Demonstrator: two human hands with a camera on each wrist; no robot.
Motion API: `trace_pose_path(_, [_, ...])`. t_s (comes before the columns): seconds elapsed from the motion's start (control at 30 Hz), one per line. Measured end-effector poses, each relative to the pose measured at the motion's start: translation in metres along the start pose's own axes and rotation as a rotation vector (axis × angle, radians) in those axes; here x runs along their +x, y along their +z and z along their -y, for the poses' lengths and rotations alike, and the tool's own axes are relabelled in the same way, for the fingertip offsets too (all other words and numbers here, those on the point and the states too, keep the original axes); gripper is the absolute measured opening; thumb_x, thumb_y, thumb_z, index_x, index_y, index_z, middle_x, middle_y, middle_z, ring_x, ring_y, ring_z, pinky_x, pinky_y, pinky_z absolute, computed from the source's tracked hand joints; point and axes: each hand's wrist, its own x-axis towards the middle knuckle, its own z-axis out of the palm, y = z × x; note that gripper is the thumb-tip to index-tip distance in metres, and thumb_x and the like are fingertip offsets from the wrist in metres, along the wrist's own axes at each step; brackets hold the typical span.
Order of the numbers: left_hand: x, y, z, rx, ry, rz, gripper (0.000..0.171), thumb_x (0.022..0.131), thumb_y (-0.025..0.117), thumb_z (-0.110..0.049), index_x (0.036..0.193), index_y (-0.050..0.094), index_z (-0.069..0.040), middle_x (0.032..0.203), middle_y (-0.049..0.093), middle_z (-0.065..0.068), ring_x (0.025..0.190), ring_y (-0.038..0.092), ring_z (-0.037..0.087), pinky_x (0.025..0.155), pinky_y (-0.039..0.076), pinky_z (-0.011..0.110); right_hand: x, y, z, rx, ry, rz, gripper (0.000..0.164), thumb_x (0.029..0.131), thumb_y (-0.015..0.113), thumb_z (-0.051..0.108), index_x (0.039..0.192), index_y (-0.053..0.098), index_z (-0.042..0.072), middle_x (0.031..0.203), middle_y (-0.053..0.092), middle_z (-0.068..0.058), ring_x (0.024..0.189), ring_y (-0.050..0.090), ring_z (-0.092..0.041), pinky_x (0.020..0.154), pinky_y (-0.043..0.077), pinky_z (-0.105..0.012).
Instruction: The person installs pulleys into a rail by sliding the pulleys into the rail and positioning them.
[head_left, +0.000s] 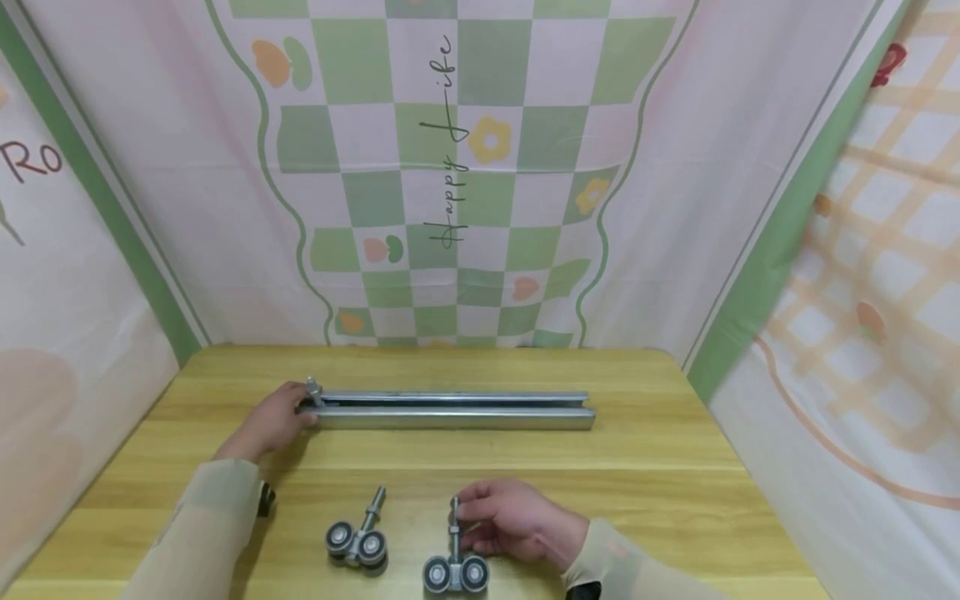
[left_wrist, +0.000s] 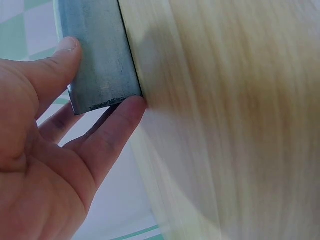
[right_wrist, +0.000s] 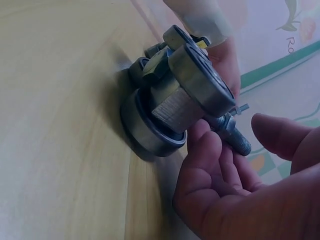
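A long metal channel rail point(head_left: 457, 419) lies across the table. My left hand point(head_left: 272, 421) holds its left end, thumb on one side and fingertips at the end edge, as the left wrist view shows. A threaded bolt point(head_left: 312, 387) stands up out of the rail beside that hand. My right hand point(head_left: 517, 521) is at the stem of a roller trolley point(head_left: 455, 575), with fingers curled round the bolt. In the right wrist view the thumb point(right_wrist: 280, 135) stands a little off the stem. The trolley's wheels point(right_wrist: 200, 82) point towards my body.
Left of the right hand, a second roller trolley point(head_left: 356, 546) rests on the wooden table point(head_left: 637, 483), its bolt tilted up and away. Patterned curtains point(head_left: 457, 192) surround the table at the back and both sides.
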Motion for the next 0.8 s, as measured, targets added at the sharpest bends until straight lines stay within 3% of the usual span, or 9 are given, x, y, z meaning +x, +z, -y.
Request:
trace_pose_path(0.27, [-0.001,-0.0005,-0.0011,0.009,0.005,0.005,0.046,0.095,0.065,-0.012,0.13,0.052,0.014,0.135,0.047,0.034,0.123,0.045,0.054,0.103,0.037,0.066,-0.0011,0.0075,0.0024,-0.037,-0.028,-0.044,0.027,0.089,0.068,0.006,0.111,0.061,-0.007,0.089,0.069,-0.015,0.062,0.064,-0.015,0.054,0.053,-0.021])
trace_pose_path(0.8, [-0.0019,-0.0014,0.0001,0.025,0.027,-0.006,0.045,0.095,0.064,-0.012,0.131,0.053,0.014,0.135,0.047,0.034,0.123,0.046,0.054,0.104,0.037,0.065,-0.0018,0.0051,0.0017,-0.034,-0.121,-0.083,0.023,0.091,0.064,0.001,0.109,0.061,-0.012,0.088,0.068,-0.016,0.061,0.064,-0.014,0.05,0.05,-0.019])
